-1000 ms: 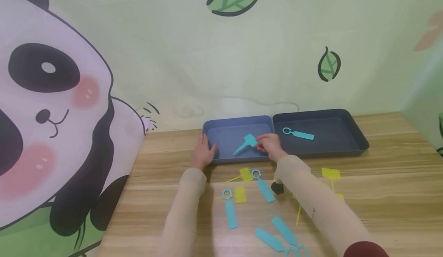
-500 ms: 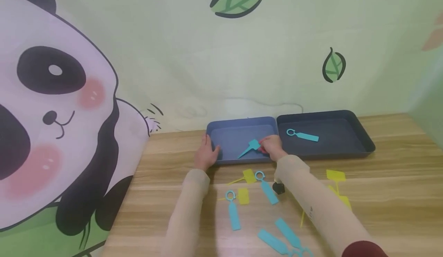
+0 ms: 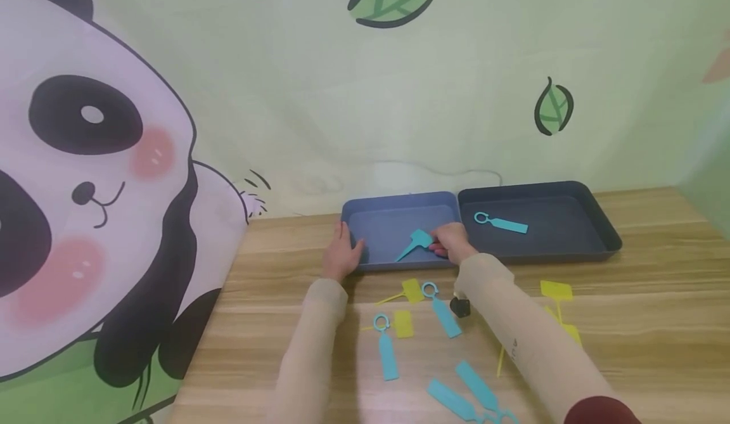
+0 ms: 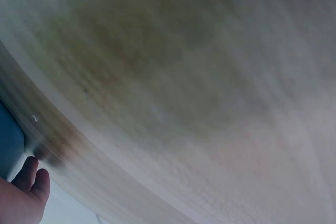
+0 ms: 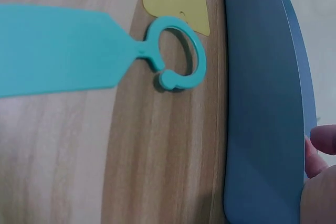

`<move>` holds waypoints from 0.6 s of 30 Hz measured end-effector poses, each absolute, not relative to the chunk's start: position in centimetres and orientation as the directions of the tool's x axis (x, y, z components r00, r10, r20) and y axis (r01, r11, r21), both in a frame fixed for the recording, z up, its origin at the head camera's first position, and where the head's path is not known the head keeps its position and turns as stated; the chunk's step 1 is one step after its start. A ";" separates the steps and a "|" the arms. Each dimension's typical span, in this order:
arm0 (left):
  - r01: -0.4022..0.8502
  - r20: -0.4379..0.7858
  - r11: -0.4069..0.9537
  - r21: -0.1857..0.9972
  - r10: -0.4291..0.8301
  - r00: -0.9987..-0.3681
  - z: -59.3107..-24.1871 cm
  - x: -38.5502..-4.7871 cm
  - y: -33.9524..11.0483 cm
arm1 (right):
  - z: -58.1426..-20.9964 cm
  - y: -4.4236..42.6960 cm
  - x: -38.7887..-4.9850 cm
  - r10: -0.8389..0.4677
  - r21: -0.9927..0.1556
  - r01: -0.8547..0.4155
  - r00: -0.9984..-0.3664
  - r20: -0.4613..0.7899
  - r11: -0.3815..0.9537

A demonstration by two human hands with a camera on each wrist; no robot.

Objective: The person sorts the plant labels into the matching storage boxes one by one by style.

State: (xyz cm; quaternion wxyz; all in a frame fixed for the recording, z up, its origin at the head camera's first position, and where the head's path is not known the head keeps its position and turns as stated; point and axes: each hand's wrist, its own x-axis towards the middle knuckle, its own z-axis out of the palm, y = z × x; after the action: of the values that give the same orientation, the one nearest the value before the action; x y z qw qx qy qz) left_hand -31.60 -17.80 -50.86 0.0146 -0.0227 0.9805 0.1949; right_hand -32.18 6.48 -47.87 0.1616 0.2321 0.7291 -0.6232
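A blue tray (image 3: 399, 265) lies against the left side of a dark tray (image 3: 542, 258). My left hand (image 3: 341, 256) rests at the blue tray's left rim, thumb over its inside and fingers along the outer wall. My right hand (image 3: 452, 241) reaches into the blue tray's right front corner. Its curled fingers pinch the head of a turquoise T-shaped plant label (image 3: 421, 239), whose pointed stem slants down left, low over the tray floor. In the right wrist view the wall of the blue tray (image 5: 262, 103) hides that label. A turquoise ring tag (image 3: 509, 225) lies in the dark tray.
On the wooden table before the trays lie several turquoise ring tags (image 3: 388, 355) and several yellow T-shaped labels (image 3: 403, 324), some partly under the right forearm. Part of a small black object (image 3: 459, 307) shows at the right cuff. A printed cloth wall (image 3: 319, 94) stands behind.
The right hand has lowered the T-shaped plant label towards the blue tray's floor at the right front. The left hand keeps its place; the whole view has shifted slightly.
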 end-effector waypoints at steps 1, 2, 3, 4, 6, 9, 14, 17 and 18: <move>-0.049 -0.035 0.924 0.380 -0.039 -0.999 -50.9 -31.6 -17.8 | -47.9 6.5 -32.2 0.131 -0.833 0.542 -0.839 -0.529 0.109; -0.051 -0.036 0.924 0.380 -0.040 -0.999 -51.0 -31.6 -17.8 | -47.9 6.6 -32.2 0.122 -0.834 0.541 -0.839 -0.530 0.107; -0.052 -0.038 0.925 0.377 -0.041 -0.998 -51.0 -31.6 -17.8 | -47.9 6.7 -32.2 0.115 -0.833 0.543 -0.839 -0.532 0.104; -0.051 -0.036 0.926 0.374 -0.041 -0.999 -51.0 -31.6 -17.8 | -47.8 6.7 -32.2 0.108 -0.834 0.543 -0.839 -0.533 0.100; -0.052 -0.040 0.927 0.371 -0.040 -0.998 -50.9 -31.7 -17.9 | -47.7 6.9 -32.1 0.085 -0.836 0.539 -0.842 -0.533 0.098; -0.052 -0.039 0.927 0.371 -0.040 -0.998 -50.9 -31.8 -17.9 | -47.4 7.0 -31.8 0.057 -0.839 0.536 -0.844 -0.533 0.093; -0.051 -0.037 0.929 0.367 -0.040 -0.999 -50.9 -31.8 -17.9 | -47.2 7.1 -31.6 0.032 -0.844 0.526 -0.850 -0.526 0.106; -0.050 -0.037 0.932 0.359 -0.040 -0.999 -50.9 -31.7 -17.9 | -47.6 7.1 -31.8 0.032 -0.845 0.519 -0.854 -0.519 0.128; -0.051 -0.036 0.932 0.359 -0.040 -0.999 -50.9 -31.7 -17.9 | -47.8 7.1 -32.0 0.032 -0.847 0.514 -0.857 -0.515 0.135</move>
State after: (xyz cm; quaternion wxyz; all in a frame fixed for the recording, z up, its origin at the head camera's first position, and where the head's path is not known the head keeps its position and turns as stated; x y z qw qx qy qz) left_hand -31.65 -17.85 -50.88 0.0141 -0.0231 0.9827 0.1832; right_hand -31.97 7.11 -47.77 0.1914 0.1873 0.7287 -0.6304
